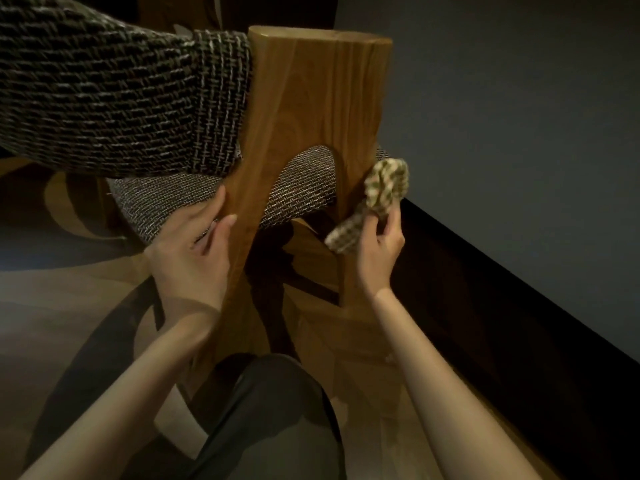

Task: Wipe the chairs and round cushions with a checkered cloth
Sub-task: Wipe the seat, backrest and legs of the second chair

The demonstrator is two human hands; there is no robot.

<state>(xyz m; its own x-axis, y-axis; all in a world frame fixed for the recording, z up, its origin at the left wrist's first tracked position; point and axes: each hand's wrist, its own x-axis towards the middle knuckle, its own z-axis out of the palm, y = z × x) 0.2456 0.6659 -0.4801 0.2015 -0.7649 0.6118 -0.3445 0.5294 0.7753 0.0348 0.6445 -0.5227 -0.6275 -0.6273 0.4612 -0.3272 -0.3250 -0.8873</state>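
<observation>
Right hand (378, 249), just right of the frame's centre, has its fingers curled round the checkered cloth (382, 190) — the cloth is bunched into a wad and pressed against the right-hand wooden upright of the chair (322, 98), with a loose tail hanging out to the left below the palm. Left hand (190, 265), left of centre, grips the chair's other upright, thumb on its front face and fingers curled against its left edge. Through the arched gap between the two uprights I see the round cushion (301, 188), grey woven fabric, lying on the seat; the cloth is just beside its right edge, though I cannot tell whether they touch. A darker woven backrest (104, 98) fills the upper left of the frame. At bottom centre a knee (273, 417) in dark trousers is close to the chair's foot, above a wooden floor (69, 306) with dark curved inlay. A grey wall (519, 133) and black skirting (519, 306) run down the right.
</observation>
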